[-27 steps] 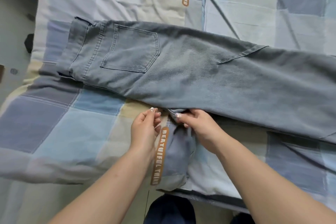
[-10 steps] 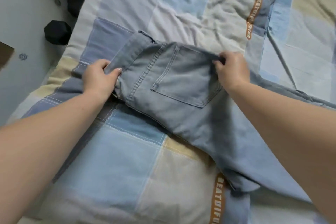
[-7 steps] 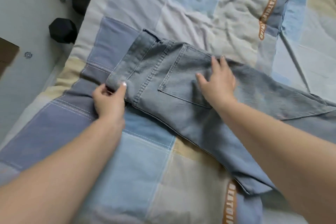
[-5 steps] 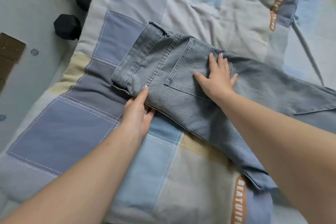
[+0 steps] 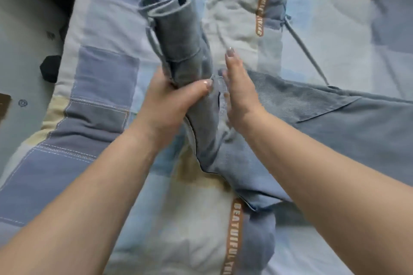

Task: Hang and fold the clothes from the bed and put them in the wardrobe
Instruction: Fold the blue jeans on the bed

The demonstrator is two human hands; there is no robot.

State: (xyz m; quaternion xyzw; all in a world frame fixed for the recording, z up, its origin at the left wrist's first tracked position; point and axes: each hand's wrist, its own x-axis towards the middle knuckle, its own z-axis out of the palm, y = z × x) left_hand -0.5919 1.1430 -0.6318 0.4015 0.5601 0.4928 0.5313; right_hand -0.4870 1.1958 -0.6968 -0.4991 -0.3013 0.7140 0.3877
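Patchwork-quilted bed (image 5: 105,87), grey jeans (image 5: 335,131) on it (waist lifted)

The raised, folded waist of the light grey-blue denim jeans (image 5: 178,35) blocks the bed's (image 5: 107,87) left edge; bare patchwork quilt lies open beyond, toward the far edge.

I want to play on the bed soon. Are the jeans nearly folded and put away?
Not yet. The jeans are laid out on the quilt, legs flat. The left hand grips the waist end and lifts it up for a fold, while the right hand presses flat, fingers straight, at the fold line. Finishing the fold and taking them to the wardrobe, not in view, are left.
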